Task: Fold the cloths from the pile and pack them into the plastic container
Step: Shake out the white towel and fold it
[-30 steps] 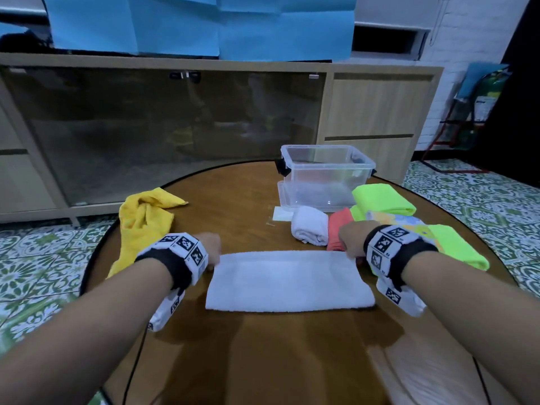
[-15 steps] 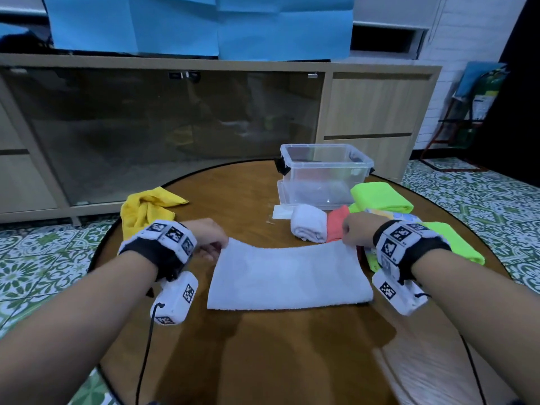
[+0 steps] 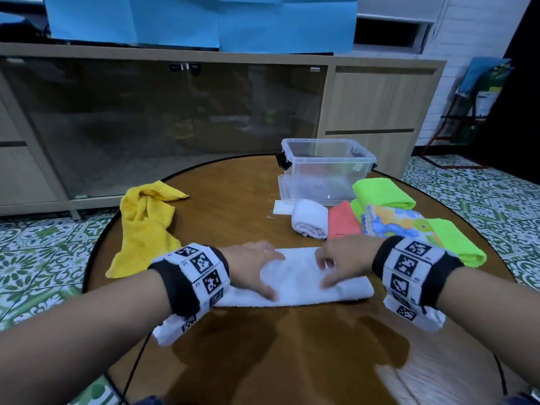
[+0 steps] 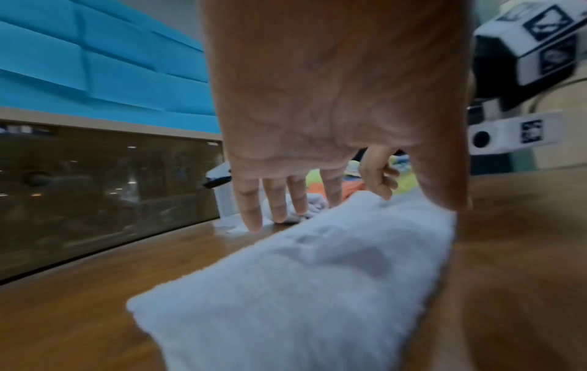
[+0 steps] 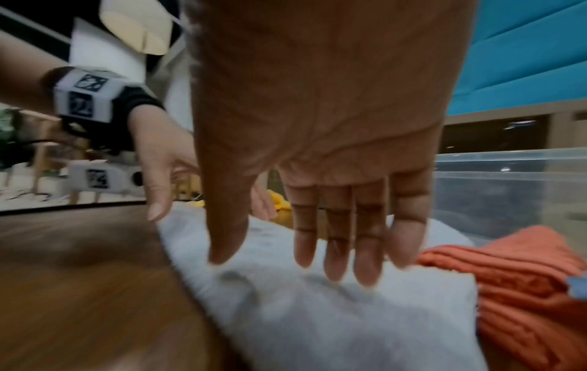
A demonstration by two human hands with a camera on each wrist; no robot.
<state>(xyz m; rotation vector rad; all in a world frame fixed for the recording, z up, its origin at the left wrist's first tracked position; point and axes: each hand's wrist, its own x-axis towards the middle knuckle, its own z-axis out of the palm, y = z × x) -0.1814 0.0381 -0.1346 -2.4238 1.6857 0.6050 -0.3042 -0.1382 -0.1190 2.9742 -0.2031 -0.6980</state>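
Left hand [image 3: 251, 268]: flat, fingers [image 4: 251, 200] straight, lying on the white towel [image 3: 295, 280], holding nothing.
Right hand [image 3: 346, 263]: flat, fingers [image 5: 336, 241] straight, pressing the same towel.
White towel: a folded strip on the desk [image 3: 233, 206], under both hands.
Container [image 3: 327, 171]: open, at the far side.
Folded cloths [image 3: 380, 211]: just beside the container.
Yellow cloth [image 3: 143, 223]: crumpled, far left.

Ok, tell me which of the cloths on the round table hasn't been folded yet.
The yellow cloth, lying crumpled near the wooden table's left edge. The white, orange, green and patterned ones are all folded or rolled.
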